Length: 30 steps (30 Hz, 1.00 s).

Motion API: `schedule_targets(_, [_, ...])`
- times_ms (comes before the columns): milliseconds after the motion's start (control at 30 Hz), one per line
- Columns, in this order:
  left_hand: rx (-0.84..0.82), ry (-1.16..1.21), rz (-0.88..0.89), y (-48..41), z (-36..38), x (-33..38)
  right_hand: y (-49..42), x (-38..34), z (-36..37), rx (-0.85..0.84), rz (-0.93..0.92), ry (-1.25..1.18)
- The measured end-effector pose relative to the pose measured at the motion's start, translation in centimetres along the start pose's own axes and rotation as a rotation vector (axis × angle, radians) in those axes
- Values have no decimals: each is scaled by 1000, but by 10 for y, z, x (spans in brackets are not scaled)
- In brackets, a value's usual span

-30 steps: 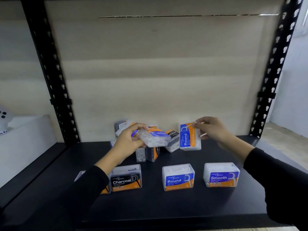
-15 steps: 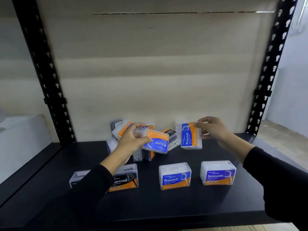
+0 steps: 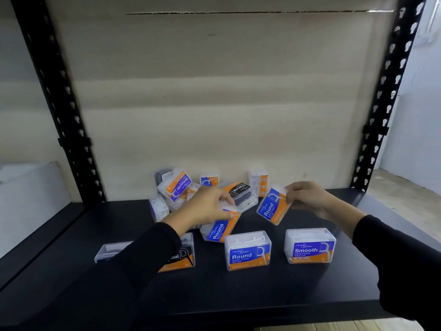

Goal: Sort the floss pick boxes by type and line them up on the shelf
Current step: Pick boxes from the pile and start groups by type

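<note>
left round box (image 3: 220,229) gripped from above by left hand (image 3: 205,206), right round box (image 3: 272,207) pinched at top corner by right hand (image 3: 307,199), both tilted over shelf (image 3: 238,295) middle. unsorted pile (image 3: 176,187) at back edge. risk: corner pinch may slip, front-row round box (image 3: 248,252) could be toppled.

The front middle box (image 3: 248,253) is reading "Round Dental Flosser". Around it, the 3 o'clock box (image 3: 310,249) is reading "Smooth", the 9 o'clock box (image 3: 182,258) is showing "oal", and the 11 o'clock box (image 3: 219,231) and 1 o'clock box (image 3: 270,209) are each showing "Round". The blue-labelled pile box (image 3: 179,186) is showing "Smooth", the black-labelled pile box (image 3: 239,190) "Charcoal".
</note>
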<state>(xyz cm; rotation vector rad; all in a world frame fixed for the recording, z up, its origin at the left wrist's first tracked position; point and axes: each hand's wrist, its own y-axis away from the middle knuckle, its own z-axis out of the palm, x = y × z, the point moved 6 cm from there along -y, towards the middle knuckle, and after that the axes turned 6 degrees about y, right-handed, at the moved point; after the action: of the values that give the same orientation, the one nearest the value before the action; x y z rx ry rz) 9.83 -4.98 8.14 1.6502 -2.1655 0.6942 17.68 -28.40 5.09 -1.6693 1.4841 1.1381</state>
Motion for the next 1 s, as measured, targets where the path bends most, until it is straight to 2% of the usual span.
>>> schedule_targets(200, [-147,-99,36,-11,16,11,-1,28,-16,-32,-32,156])
schedule_targets(333, [-219,-33,13,-13,24,9,3,48,-25,-57,-16,185])
schedule_targets(433, [-248,-10,-8,-10,24,5,8,54,-26,-136,-2,206])
schedule_targets(733, [-316,-126,-11,-3,14,-3,11,35,-12,-228,-42,269])
schedule_targets(1000, [-442,52,33,2,31,9,6,0,46,-307,-74,341])
